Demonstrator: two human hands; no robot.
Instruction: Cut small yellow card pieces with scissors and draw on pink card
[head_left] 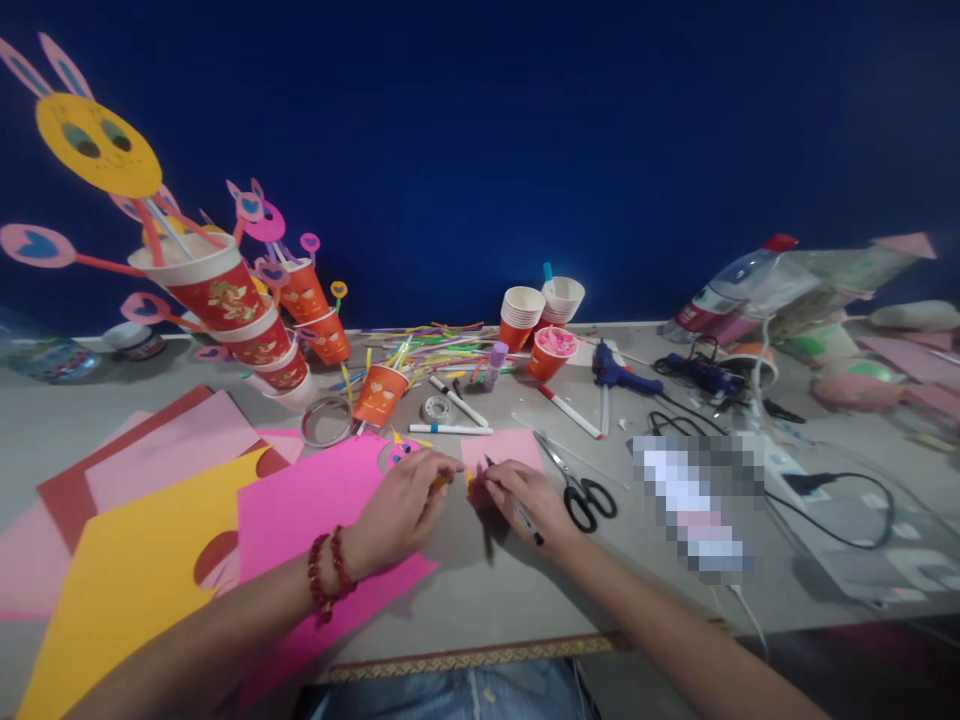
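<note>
My right hand [534,500] grips a slim marker pen [531,524] with a white and dark barrel, its tip pointing down over a pale pink paper square [514,448]. Small yellow paper bits [472,482] lie on that square between the two hands. My left hand [401,500] is closed, fingers bent, beside the square's left edge; something small and yellow-brown shows at its fingertips, too unclear to name. Under the left forearm spreads a bright pink sheet [300,520]. Behind the left hand lies a small pink cut-out face [396,453], partly hidden. Black-handled scissors [581,490] rest right of the right hand.
Yellow card [135,550] covers the left side. Decorated stacked cups [217,285] stand at back left, with pipe cleaners [427,347] behind. A glue stick [495,366], markers [570,411], blue glue gun [622,372] and corded power strip [787,470] lie around.
</note>
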